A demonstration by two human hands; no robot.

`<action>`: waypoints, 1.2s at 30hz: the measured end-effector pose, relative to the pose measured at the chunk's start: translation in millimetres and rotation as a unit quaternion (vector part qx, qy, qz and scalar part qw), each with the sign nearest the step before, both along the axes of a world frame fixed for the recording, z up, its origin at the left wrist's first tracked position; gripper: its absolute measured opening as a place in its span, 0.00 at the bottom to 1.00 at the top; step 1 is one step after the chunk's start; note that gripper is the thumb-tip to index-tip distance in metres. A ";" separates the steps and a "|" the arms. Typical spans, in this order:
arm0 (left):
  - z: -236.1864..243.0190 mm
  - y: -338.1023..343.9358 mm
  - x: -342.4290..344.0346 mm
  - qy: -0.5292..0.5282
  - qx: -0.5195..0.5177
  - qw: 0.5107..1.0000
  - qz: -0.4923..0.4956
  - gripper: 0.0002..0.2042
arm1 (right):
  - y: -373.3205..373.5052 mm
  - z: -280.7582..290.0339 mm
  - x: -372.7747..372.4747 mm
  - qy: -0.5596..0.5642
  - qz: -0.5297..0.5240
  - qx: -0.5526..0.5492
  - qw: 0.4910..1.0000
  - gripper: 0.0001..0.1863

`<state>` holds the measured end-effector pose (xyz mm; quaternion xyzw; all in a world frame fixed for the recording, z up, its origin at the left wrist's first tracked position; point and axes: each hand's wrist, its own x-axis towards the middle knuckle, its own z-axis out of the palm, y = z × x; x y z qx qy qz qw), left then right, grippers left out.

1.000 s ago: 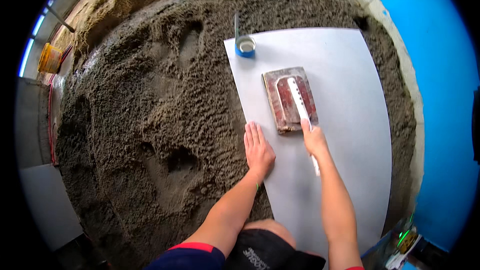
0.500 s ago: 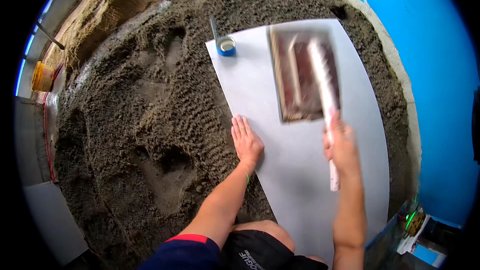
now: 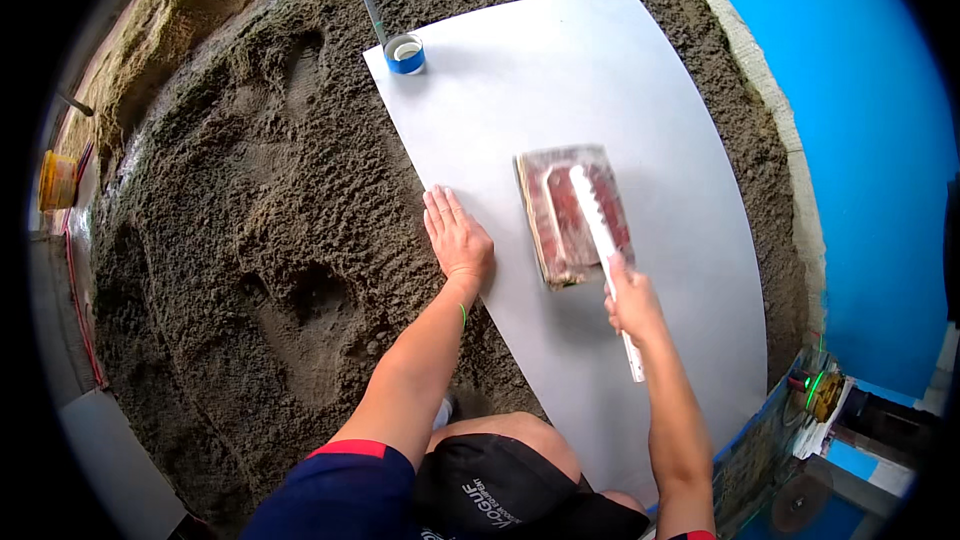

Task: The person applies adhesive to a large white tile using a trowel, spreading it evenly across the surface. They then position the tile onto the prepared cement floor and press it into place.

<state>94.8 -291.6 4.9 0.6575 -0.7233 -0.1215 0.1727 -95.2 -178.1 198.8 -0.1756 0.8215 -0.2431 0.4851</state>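
A large pale grey-white tile [image 3: 480, 90] lies on a bed of rough, damp mortar [image 3: 200, 230]. My left hand [image 3: 462, 245] rests on its left edge, fingers stretched out and lying flat. My right hand [image 3: 637, 308] is wrapped round the white handle of a tamping block [image 3: 575, 205], a square, reddish-brown, worn block with a raised bar on top. The block is over the middle of the tile, slightly blurred; whether it touches the surface I cannot tell.
On the tile's far left corner stands a blue-and-white ring [image 3: 405, 55], with a narrow grey strip [image 3: 374, 15] beside it. A blue wall [image 3: 840, 120] borders the right. A yellow bucket [image 3: 58, 180] stands far left, and a machine with a green light [image 3: 822, 395] sits at lower right.
My right hand has brought the tamping block nearer and to the left over the tile. My left hand stays flat on the edge. The whole view has shifted somewhat.
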 end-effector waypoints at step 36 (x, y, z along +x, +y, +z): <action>-11.2 -0.4 -4.4 -0.002 -0.001 1.000 0.026 0.28 | 153.4 43.0 1.4 -0.006 -0.093 0.038 0.995 0.29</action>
